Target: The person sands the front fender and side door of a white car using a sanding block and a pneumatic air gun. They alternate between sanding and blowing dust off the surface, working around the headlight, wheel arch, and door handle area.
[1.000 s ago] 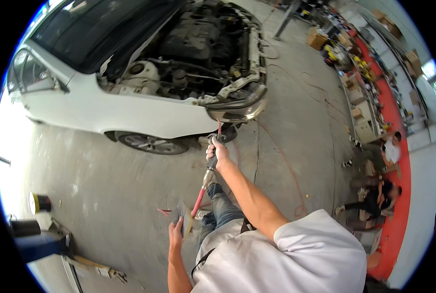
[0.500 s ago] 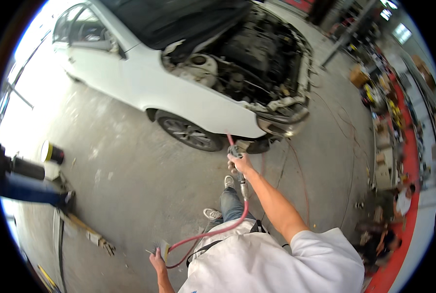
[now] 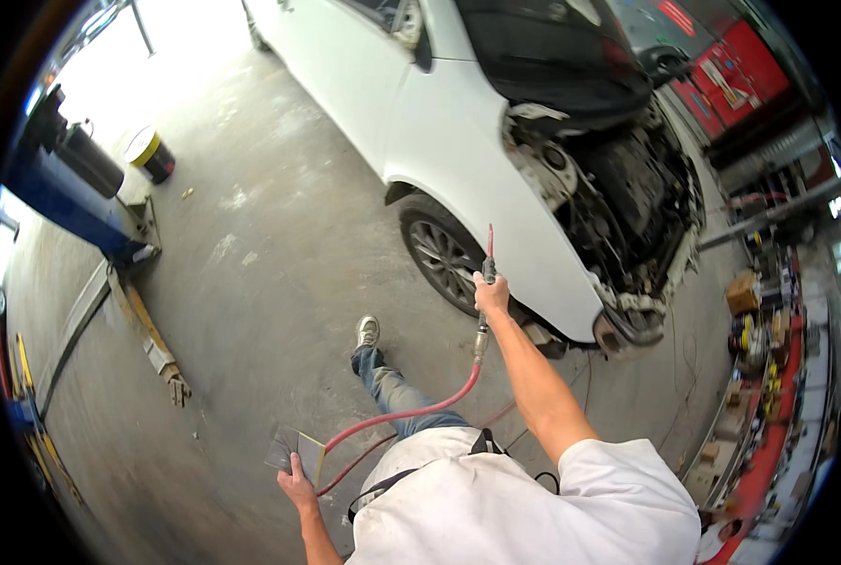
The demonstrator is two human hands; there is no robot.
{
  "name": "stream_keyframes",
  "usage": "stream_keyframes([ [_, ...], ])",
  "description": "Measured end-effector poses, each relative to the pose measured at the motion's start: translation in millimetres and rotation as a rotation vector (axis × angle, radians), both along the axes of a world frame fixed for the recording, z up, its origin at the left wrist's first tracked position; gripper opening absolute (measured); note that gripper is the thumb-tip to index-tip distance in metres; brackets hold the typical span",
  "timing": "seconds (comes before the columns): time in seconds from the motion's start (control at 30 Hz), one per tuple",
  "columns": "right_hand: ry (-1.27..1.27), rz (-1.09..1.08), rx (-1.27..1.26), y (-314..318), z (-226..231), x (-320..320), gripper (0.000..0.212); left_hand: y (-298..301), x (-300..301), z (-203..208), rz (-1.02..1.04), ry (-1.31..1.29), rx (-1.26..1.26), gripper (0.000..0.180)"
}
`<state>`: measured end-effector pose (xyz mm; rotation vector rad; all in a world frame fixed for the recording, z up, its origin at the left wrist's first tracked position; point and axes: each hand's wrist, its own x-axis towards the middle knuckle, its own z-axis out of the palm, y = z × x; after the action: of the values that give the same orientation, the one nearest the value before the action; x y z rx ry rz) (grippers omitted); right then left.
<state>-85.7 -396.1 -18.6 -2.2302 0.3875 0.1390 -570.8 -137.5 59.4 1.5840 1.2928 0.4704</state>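
Observation:
My right hand, stretched out ahead, is wrapped round an air blow gun with a thin red nozzle. A red air hose runs from the gun's metal coupling back past my waist. Low on the left, my left hand pinches a flat, grey, thin panel with a yellow edge; its exact kind does not show. Beyond the nozzle stands a white car, its front fender and wheel nearest to my right hand. The nozzle appears in front of the fender; whether it touches cannot be told.
The car's engine bay is uncovered and its front end is stripped. A blue lift post with a yellowish arm and a bucket stand left. Cluttered shelving lines the right; a red cabinet is behind the car.
My view has turned left and come closer to the car's side, so the car sits further right. The panel in my left hand now shows its broad face. Both hands keep their holds.

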Motion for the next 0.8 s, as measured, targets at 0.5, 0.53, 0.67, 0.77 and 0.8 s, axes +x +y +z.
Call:
stream_keyframes([
  [0.5,0.404,-0.018,0.138,274,-74,150,0.028,167,125,72,0.197,0.136,-0.101,0.033],
  [0.53,0.471,-0.045,0.277,291,-80,153,0.028,177,133,83,0.219,0.160,-0.083,0.033],
  [0.67,0.355,-0.150,0.112,319,-88,174,0.038,219,165,104,0.258,0.131,-0.036,0.035],
  [0.77,0.107,-0.241,0.045,342,-68,173,0.042,257,173,90,0.238,0.082,-0.017,0.038],
  [0.8,0.056,-0.281,0.082,350,-48,172,0.042,270,182,88,0.225,0.084,-0.007,0.040],
])
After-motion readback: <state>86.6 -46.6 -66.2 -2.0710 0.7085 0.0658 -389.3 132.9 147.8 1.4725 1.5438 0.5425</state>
